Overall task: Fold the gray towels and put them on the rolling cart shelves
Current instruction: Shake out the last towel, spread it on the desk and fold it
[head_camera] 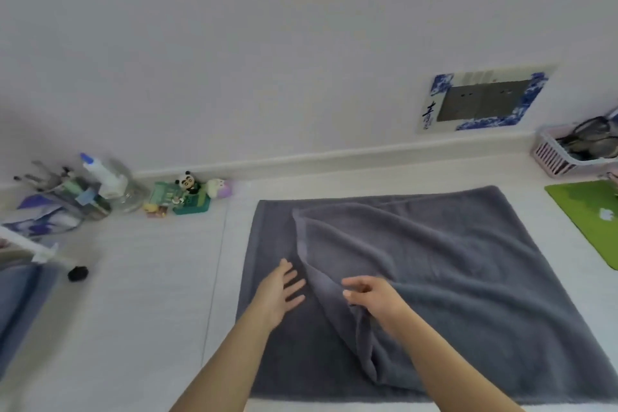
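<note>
A large gray towel (451, 264) lies spread on the white table, its upper layer folded over from the right and bunched into a loose ridge near the middle. My left hand (281, 291) hovers flat over the towel's bare left strip, fingers straight and spread. My right hand (371, 294) sits at the rumpled edge of the folded layer, fingers loosely extended, holding nothing that I can see. At the far left, a white cart frame (36, 249) shows with a bluish-gray cloth (16, 304) below it.
Along the wall at the left stand a spray bottle (100, 174), a glass jar and small figurines (189, 182). A pink basket (565, 152) and a green mat (588, 214) sit at the right. A small black object (78, 273) lies on the table.
</note>
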A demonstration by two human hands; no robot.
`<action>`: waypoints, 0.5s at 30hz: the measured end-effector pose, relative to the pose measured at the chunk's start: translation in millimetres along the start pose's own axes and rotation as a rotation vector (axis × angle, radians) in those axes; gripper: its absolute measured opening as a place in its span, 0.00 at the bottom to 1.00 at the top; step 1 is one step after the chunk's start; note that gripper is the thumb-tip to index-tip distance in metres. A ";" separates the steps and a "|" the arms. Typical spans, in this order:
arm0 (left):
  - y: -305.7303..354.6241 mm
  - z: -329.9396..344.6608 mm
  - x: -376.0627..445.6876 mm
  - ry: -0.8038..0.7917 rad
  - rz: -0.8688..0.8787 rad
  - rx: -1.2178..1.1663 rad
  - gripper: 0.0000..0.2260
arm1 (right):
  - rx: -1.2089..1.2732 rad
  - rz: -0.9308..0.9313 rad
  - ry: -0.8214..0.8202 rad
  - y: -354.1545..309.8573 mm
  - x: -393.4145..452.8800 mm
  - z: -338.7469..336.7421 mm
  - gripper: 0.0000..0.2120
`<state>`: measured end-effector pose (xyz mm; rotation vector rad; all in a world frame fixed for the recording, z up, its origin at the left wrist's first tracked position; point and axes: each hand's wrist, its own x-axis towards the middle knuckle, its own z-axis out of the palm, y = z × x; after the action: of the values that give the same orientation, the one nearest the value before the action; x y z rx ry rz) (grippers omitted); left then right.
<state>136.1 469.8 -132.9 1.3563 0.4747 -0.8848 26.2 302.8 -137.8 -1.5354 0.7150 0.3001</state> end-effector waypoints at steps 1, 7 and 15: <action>-9.6 -5.2 -4.2 -0.008 -0.009 0.014 0.21 | 0.030 0.012 0.005 2.5 2.5 3.3 0.12; -44.2 -1.6 -24.5 0.032 -0.088 0.237 0.18 | -0.106 0.035 0.001 -13.0 19.7 11.6 0.07; -73.2 3.6 -52.4 0.036 0.155 0.486 0.12 | -0.674 -0.412 -0.325 -36.5 50.9 16.9 0.15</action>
<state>47.1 482.4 -139.3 1.8272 0.1800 -0.8801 90.9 304.4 -140.6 -2.1552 0.0141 0.4942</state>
